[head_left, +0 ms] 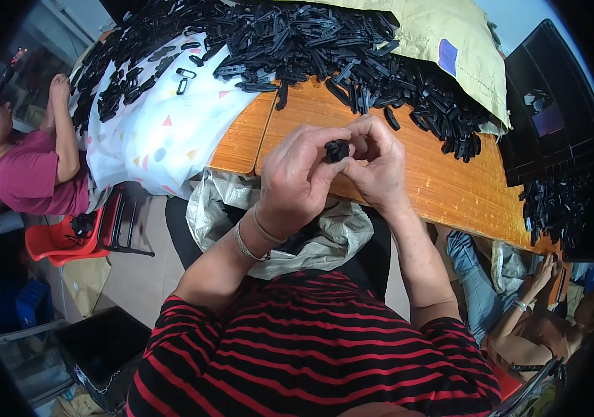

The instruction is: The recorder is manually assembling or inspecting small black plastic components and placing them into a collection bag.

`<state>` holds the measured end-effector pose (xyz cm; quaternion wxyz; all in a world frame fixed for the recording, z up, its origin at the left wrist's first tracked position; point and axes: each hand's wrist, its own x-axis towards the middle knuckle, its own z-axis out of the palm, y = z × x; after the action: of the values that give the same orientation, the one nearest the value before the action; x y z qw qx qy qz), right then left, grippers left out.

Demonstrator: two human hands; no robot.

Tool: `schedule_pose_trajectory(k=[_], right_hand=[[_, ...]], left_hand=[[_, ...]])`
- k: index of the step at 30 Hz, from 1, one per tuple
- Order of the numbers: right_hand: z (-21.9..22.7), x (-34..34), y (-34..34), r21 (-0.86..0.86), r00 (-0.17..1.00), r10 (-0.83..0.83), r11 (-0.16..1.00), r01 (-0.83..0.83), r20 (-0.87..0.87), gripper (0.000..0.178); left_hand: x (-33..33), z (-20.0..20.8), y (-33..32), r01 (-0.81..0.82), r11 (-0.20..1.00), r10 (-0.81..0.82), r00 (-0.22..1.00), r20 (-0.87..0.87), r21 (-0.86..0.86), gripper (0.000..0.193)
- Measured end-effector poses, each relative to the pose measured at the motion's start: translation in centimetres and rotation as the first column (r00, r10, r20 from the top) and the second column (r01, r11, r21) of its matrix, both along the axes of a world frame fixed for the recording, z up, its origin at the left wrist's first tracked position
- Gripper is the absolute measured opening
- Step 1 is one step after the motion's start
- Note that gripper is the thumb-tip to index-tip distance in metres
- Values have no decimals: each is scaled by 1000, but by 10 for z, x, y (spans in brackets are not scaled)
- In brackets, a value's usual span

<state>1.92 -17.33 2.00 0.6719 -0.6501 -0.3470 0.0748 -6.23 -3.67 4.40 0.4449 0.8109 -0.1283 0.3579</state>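
Both of my hands meet above the near edge of the wooden table (429, 184). Between them is a small black plastic piece (337, 150), seen end-on, so its full shape is hidden. My left hand (298, 174) curls its thumb and fingers round the piece from the left. From the other side, my right hand (379, 163) pinches at it with thumb and forefinger. Beyond my hands, a large heap of long, narrow black plastic parts (311, 38) covers the far side of the table. An open pale woven sack (224, 208) lies across my lap.
A patterned white sheet (172, 132) with loose parts covers the table's left. A person in a maroon shirt (33, 174) sits there; another person (533, 326) works at right. A brown paper sack (450, 35) lies at the back, a red stool (68, 240) and black bin (106, 347) at left.
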Motion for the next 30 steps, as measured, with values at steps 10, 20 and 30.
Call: schedule_pose_trajectory(k=[10, 20, 30], right_hand=[[2, -8, 9, -159, 991, -87, 982, 103, 101, 33], [-18, -2, 22, -153, 971, -174, 968, 199, 162, 35], [-9, -12, 28, -249, 973, -131, 952, 176, 189, 38]], left_hand=[[-1, -11, 7, 28, 968, -48, 996, -71, -251, 22], [3, -31, 14, 144, 759, -270, 957, -105, -634, 25], [-5, -30, 21, 78, 646, -316, 933, -173, -759, 19]])
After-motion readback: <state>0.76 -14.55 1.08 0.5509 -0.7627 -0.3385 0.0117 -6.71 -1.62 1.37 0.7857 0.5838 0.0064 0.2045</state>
